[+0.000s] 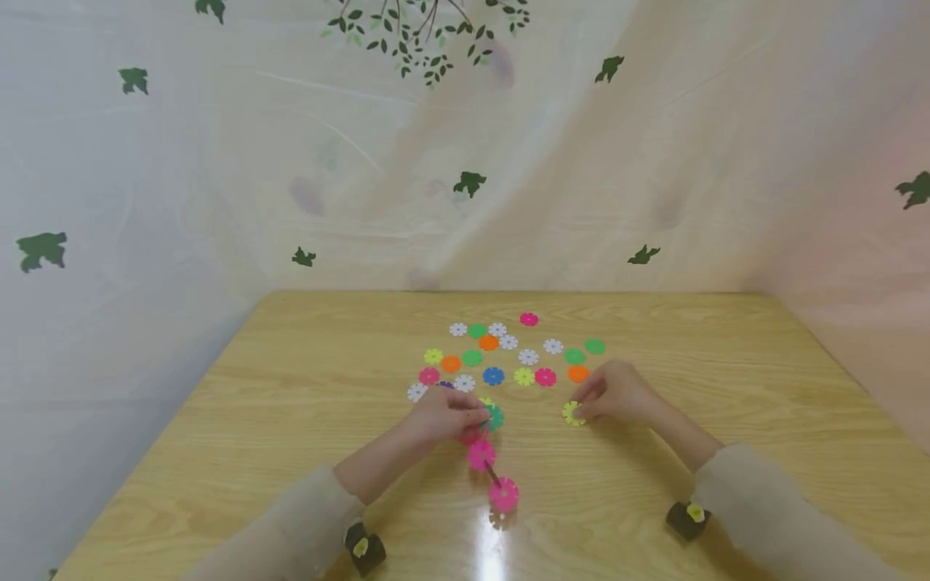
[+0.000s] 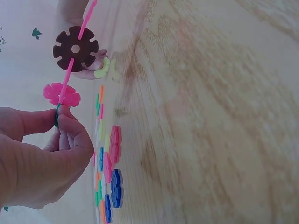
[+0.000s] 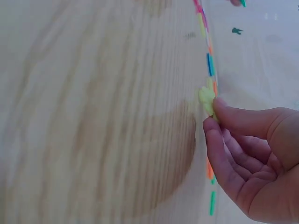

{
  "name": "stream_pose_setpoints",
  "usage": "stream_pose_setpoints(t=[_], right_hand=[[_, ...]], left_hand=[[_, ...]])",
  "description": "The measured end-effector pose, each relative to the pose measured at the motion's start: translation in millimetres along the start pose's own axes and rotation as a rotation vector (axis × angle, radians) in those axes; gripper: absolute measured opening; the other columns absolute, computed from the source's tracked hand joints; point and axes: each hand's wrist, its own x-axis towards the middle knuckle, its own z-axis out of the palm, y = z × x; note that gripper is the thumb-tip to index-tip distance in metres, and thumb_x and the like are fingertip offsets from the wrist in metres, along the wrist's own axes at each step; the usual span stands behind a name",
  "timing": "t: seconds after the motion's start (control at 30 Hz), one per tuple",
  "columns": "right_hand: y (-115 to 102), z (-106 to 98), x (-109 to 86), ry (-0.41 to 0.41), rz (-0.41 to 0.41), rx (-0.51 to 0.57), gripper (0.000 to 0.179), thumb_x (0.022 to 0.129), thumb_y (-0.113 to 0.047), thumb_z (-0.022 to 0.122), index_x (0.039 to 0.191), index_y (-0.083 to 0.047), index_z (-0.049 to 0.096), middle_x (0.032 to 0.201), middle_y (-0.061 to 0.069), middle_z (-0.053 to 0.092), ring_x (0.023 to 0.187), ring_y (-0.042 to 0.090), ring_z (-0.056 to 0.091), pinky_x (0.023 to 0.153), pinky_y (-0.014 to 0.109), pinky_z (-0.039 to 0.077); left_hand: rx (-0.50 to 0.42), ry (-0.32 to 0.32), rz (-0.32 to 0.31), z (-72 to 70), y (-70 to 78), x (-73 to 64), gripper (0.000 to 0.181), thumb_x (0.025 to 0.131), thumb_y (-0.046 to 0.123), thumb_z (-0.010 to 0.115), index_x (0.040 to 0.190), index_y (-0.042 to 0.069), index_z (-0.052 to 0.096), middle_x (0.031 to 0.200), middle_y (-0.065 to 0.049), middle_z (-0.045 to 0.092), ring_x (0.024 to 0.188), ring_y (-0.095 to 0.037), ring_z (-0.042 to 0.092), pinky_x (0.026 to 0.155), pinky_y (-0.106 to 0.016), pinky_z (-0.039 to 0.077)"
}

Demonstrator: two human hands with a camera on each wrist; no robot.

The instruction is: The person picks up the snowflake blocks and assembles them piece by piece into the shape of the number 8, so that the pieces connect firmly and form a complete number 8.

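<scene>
My left hand (image 1: 445,415) pinches a green notched plastic disc (image 1: 496,417) between thumb and fingertips. From that disc a slanting chain of interlocked discs runs toward the near side. Pink discs (image 1: 482,455) and a brown disc (image 2: 63,50) make up the chain, the brown one edge-on in the head view. To the right, my right hand (image 1: 617,394) holds a yellow notched disc (image 1: 572,414) at its rim by thumb and forefinger. In the right wrist view the yellow disc (image 3: 206,99) tilts close over the wooden table.
Loose notched discs lie spread beyond the hands, among them a blue disc (image 1: 493,376), an orange disc (image 1: 578,374), a green disc (image 1: 594,346) and several white ones. The wooden table (image 1: 240,403) ends at a pale curtain (image 1: 363,202) with leaf prints.
</scene>
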Motion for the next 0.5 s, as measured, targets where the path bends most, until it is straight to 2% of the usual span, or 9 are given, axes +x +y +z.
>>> stream_pose_setpoints(t=[0.07,0.2,0.3,0.5], right_hand=[[-3,3,1.0,-0.016,0.001,0.039,0.019,0.076,-0.013,0.080,0.089,-0.002,0.074,0.075,0.006,0.073,0.063,0.011,0.066,0.059,0.027,0.059],[-14,8,1.2,-0.022,-0.052,0.068,0.019,0.077,-0.014,0.079,0.089,-0.001,0.073,0.078,0.009,0.074,0.065,0.012,0.068,0.061,0.028,0.060],[-23,12,0.9,-0.006,-0.100,0.060,0.018,0.077,-0.015,0.079,0.087,-0.001,0.073,0.078,0.010,0.074,0.064,0.011,0.067,0.060,0.026,0.058],[-37,20,-1.5,0.047,-0.135,0.054,0.016,0.076,-0.015,0.080,0.085,-0.004,0.074,0.082,0.009,0.075,0.070,0.008,0.068,0.063,0.022,0.057]], left_hand=[[-0.002,0.000,0.005,0.3,0.2,-0.5,0.015,0.088,0.010,0.066,0.096,-0.002,0.069,0.079,-0.003,0.069,0.068,-0.007,0.058,0.066,-0.020,0.054],[-0.007,-0.007,0.012,0.5,0.5,0.0,0.015,0.089,0.009,0.065,0.097,-0.004,0.069,0.082,-0.007,0.071,0.067,-0.007,0.059,0.067,-0.021,0.056],[-0.005,-0.014,0.008,0.4,0.8,0.5,0.016,0.089,0.009,0.066,0.097,-0.003,0.069,0.084,-0.010,0.072,0.067,-0.007,0.060,0.068,-0.022,0.057],[0.016,-0.030,0.006,1.4,1.0,0.7,0.018,0.088,0.012,0.067,0.099,-0.002,0.071,0.088,-0.011,0.073,0.068,-0.007,0.061,0.068,-0.022,0.057]])
